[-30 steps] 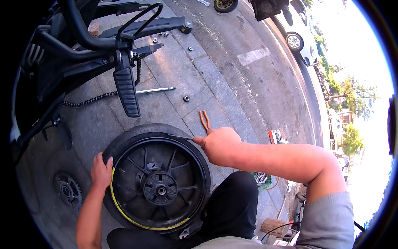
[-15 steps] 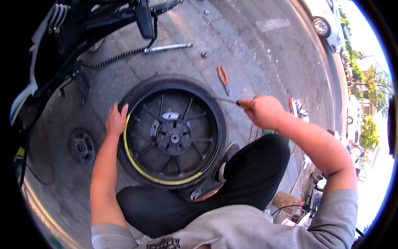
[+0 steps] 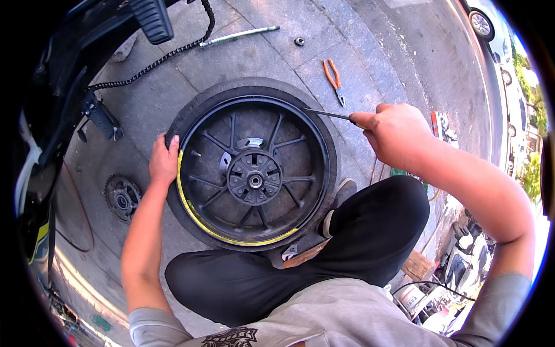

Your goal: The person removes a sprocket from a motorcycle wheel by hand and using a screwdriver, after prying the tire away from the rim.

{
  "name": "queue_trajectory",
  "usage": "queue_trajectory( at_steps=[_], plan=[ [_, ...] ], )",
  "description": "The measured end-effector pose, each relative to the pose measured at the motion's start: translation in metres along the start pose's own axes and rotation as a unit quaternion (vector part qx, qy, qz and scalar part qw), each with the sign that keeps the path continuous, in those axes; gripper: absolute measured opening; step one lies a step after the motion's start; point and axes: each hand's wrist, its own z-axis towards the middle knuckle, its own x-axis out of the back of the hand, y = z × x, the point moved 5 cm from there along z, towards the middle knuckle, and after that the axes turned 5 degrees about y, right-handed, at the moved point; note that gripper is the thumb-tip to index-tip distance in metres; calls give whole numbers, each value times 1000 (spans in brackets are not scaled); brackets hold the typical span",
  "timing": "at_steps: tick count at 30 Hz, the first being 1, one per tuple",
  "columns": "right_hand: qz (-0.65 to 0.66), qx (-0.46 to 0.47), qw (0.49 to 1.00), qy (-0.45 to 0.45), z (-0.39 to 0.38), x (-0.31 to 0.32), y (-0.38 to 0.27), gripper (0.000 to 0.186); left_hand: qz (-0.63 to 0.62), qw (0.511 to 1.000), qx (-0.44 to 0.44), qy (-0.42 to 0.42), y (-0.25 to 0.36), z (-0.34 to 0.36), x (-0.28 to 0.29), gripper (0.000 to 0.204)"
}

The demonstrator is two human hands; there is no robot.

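Observation:
Before me a motorcycle wheel lies flat, its black rim (image 3: 255,99) fitted in a black tyre (image 3: 231,88) and marked by a yellow stripe along the lower left edge. My left hand (image 3: 164,159) is closed over the tyre's left side, thumb on top. My right hand (image 3: 399,134) is wrapped round the dark and yellow handle of a screwdriver-like tool (image 3: 328,113). Its thin metal shaft points left, with the tip at the upper right of the wheel, where tyre and rim meet. How deep the tip sits cannot be made out.
Orange-handled pliers (image 3: 333,78) and a small metal socket-like piece (image 3: 299,41) lie beyond the wheel. A silver bar (image 3: 243,35) rests near a hanging chain (image 3: 156,66). At left is a sprocket (image 3: 122,199). A wooden block (image 3: 418,266) is beside my right knee.
The whole view has shifted, so the wheel and my right hand appear farther right. Both hands keep their holds, and the tool's tip stays at the tyre's edge.

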Motion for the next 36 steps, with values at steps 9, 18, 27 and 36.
queue_trajectory(
  at_steps=[9,18,27,36],
  plan=[
    [-54,24,997,45,19,18,-19,38,38,999,2,-37,0,10,4,76],
    [50,-47,982,178,-49,-64,-19,36,148,986,73,-35,27,0,19,79],
    [79,-64,978,181,-89,-131,14,52,29,941,-336,22,177,-177,-33,30],
    [140,-63,964,219,-139,-121,33,54,200,934,-153,-254,218,-355,-152,88]
  ],
)
